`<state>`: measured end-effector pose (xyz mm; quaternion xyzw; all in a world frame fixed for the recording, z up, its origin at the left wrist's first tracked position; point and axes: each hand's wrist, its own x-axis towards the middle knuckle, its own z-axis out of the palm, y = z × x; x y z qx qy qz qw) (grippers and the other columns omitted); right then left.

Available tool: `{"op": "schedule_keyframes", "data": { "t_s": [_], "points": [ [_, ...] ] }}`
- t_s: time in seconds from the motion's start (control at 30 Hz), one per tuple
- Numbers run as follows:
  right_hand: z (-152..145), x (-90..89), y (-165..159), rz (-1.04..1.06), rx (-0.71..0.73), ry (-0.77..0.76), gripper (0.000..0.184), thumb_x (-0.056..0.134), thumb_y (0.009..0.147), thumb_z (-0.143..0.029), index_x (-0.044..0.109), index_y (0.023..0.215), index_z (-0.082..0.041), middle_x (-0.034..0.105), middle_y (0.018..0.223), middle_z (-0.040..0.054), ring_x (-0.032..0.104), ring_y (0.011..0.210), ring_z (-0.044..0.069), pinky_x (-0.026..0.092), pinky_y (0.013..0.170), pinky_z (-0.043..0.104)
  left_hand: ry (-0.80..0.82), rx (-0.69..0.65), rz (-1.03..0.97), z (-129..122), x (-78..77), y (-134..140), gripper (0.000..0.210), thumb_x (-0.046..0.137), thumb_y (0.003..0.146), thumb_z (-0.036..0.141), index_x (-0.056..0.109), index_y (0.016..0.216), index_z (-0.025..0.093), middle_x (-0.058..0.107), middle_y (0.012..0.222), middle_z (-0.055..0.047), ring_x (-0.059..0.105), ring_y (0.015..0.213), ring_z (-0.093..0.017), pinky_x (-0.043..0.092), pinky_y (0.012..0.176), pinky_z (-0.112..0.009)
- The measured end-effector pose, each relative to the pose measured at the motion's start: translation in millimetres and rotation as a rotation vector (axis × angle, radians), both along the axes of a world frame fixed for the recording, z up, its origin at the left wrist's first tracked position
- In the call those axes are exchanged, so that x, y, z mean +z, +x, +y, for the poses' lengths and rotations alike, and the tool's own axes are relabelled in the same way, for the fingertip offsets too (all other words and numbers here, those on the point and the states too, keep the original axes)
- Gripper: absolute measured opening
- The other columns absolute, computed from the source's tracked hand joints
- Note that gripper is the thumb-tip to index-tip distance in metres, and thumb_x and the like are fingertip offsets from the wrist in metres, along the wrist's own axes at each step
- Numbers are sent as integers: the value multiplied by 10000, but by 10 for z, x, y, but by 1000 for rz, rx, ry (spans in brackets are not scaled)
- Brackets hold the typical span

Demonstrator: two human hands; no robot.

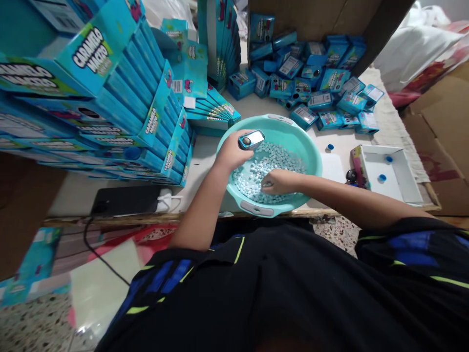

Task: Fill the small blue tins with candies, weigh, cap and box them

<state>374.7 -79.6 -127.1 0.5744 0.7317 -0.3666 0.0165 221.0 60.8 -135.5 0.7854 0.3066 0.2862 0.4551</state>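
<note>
We held our left grip (234, 151) near the frame's centre, thumb and fingers clasped, left forearm (205, 203) slanting up from below. Our right grip (281, 182), fingers curled inward, sat lower, right forearm (340, 196) entering from the right.

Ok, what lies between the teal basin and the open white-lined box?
In the head view: a flat white piece, a blue cap, a small dark object by the box, and lower down, the right forearm.

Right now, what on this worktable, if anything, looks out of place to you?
One small blue cap lies loose on the table, apart from two others in the open tray. Beyond the basin, the small boxes lie in a jumble, unlike the cartons stacked at the left.
</note>
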Motion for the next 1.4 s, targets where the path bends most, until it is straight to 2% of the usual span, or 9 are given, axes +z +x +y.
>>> {"op": "schedule_keyframes", "data": {
  "t_s": [0.07, 0.17, 0.27, 0.37, 0.53, 0.67, 0.73, 1.0, 1.4],
  "points": [
    [0, 23, -5, 73, -129, -36, 232, 570, 884, -291, 666, 712, -170, 673, 673, 27, 454, 575, 114, 322, 610, 289, -8, 10, 12, -6, 8, -1, 675, 666, 618, 51, 745, 1284, 133, 775, 1241, -92, 727, 1144, -293, 573, 1030, -368],
    [51, 77, 2, 330, -489, -89, 247, 569, 875, -360, 665, 746, -172, 642, 634, 23, 489, 503, 121, 361, 539, 289, -20, 22, 76, -8, 20, -7, 625, 728, 642, 106, 763, 1265, 122, 792, 1194, -102, 735, 1117, -312, 575, 1017, -382],
    [153, 148, 33, 636, -798, 45, 313, 535, 895, -470, 592, 741, -204, 544, 602, 12, 437, 469, 128, 347, 478, 302, -15, -36, 160, -2, 25, -10, 517, 795, 648, 177, 806, 1162, 129, 809, 1134, -101, 739, 1095, -337, 576, 997, -399],
    [299, 239, 66, 864, -927, 173, 387, 476, 926, -603, 539, 819, -236, 469, 650, 4, 408, 521, 142, 357, 501, 309, -2, -93, 212, -27, 44, -5, 498, 814, 642, 182, 816, 1139, 154, 811, 1145, -98, 740, 1106, -352, 574, 994, -414],
    [579, 454, 13, 1067, -981, 313, 666, 373, 856, -894, 497, 970, -250, 451, 751, 3, 425, 605, 151, 366, 553, 315, 67, 7, 192, -319, 166, 22, 498, 765, 705, 163, 799, 1199, 204, 798, 1206, -88, 732, 1134, -349, 565, 1006, -419],
    [720, 578, -100, 1155, -984, 346, 676, 355, 861, -904, 494, 964, -251, 495, 765, 8, 470, 627, 157, 380, 552, 303, 32, 186, 107, -662, 225, 20, 546, 760, 777, 251, 730, 1318, 183, 794, 1198, -95, 728, 1132, -326, 563, 1006, -401],
    [754, 568, -155, 1137, -959, 359, 665, 389, 863, -889, 518, 1001, -251, 531, 773, 17, 509, 650, 168, 392, 555, 297, 2, 172, 118, -748, 220, 12, 543, 768, 770, 254, 724, 1305, 172, 793, 1194, -98, 726, 1129, -326, 557, 1013, -408],
    [724, 405, -284, 1116, -1025, 367, 630, 326, 861, -858, 485, 942, -253, 527, 774, 24, 474, 612, 157, 376, 535, 299, 50, 108, 262, -676, 203, 44, 139, 722, 729, 226, 748, 864, 212, 796, 914, -100, 735, 911, -355, 563, 795, -417],
    [665, 464, -241, 1233, -1074, 297, 611, 354, 854, -867, 416, 906, -262, 466, 771, 10, 495, 659, 166, 400, 542, 292, 123, 109, 170, -666, 109, 31, 233, 739, 723, 278, 772, 950, 240, 802, 935, -87, 733, 902, -327, 564, 792, -397]
  ]
}}
